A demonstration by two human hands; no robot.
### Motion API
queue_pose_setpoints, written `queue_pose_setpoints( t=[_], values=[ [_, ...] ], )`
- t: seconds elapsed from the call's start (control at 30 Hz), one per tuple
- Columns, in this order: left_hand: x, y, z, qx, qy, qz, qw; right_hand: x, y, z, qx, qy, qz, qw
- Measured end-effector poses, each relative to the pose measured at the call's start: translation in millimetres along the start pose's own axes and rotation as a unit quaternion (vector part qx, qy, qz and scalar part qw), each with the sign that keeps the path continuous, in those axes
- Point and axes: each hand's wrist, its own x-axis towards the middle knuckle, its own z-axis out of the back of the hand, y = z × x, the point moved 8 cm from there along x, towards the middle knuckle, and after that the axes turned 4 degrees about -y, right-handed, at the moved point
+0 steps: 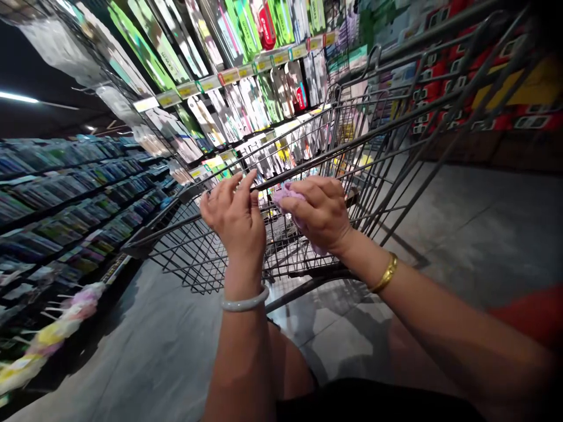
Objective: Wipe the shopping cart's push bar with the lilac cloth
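A dark metal shopping cart stands tilted across the view in front of me. My left hand, with a pale bangle at its wrist, is at the cart's upper side rim. Its fingers are bent and a little apart, with no item seen in them; whether they touch the rim I cannot tell. My right hand, with a gold bracelet at the wrist, is closed around a crumpled purple cloth beside the same rim. Part of the cloth is hidden by the fingers.
Behind the cart, a lit display rack holds several hanging packs with price tags. Long shelves of packs run along the left, with fluffy yellow and pink dusters low down. Red boxes are stacked at the right. Grey floor lies below.
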Motion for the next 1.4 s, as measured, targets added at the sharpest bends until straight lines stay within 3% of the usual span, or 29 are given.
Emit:
queue_pose_setpoints(
  t=[0.07,0.17,0.27,0.37,0.53,0.6,0.7,0.77,0.87,1.0,1.07,1.23,1.3,1.4],
  values=[
    [0.1,-6.2,-7.1,0.0,0.007,-0.013,1.0,-1.4,1.2,-1.8,-0.006,0.0,0.017,1.0],
    [0.9,-1.1,-15.6,0.038,0.011,0.001,0.999,5.5,-15.1,8.4,-0.005,-0.016,0.007,1.0],
    [1.2,5.5,-19.5,0.052,0.011,0.001,0.999,11.4,-38.1,18.4,-0.004,-0.029,-0.073,0.997],
    [1.1,9.9,-19.9,0.049,0.0,0.0,0.999,5.5,-35.9,10.5,-0.007,-0.009,-0.111,0.994],
    [2.2,20.5,-22.5,0.032,0.016,0.007,0.999,-8.9,1.6,-15.3,0.016,0.042,0.032,0.998],
    [2.6,28.2,-23.0,0.018,0.026,0.022,0.999,-4.6,-6.8,-10.5,0.004,0.029,0.038,0.999],
    [2.0,35.6,-21.3,-0.014,0.026,0.036,0.999,9.1,-33.5,10.7,-0.01,-0.034,-0.022,0.999],
    [0.7,34.5,-18.2,-0.029,0.009,0.034,0.999,11.0,-40.2,15.5,-0.013,-0.044,-0.059,0.997],
    [-2.6,25.3,-16.2,-0.044,-0.011,0.021,0.999,-4.8,-18.3,-4.1,-0.002,0.016,-0.035,0.999],
    [-7.0,14.5,-23.0,-0.069,0.002,0.003,0.998,-35.3,24.7,-29.5,0.003,0.067,0.108,0.992],
    [-8.5,16.0,-26.7,-0.078,0.011,0.01,0.997,-34.9,20.0,-28.5,0.003,0.065,0.108,0.992],
    [-10.8,23.9,-33.6,-0.1,0.028,0.025,0.994,-14.7,-11.8,-10.2,-0.009,0.019,0.013,1.0],
    [-11.3,24.6,-32.6,-0.097,0.018,0.02,0.995,-22.3,-3.1,-14.5,-0.006,0.03,0.021,0.999],
    [-11.8,24.4,-30.5,-0.095,0.012,0.01,0.995,-48.5,28.5,-31.9,0.008,0.084,0.104,0.991]
  ],
)
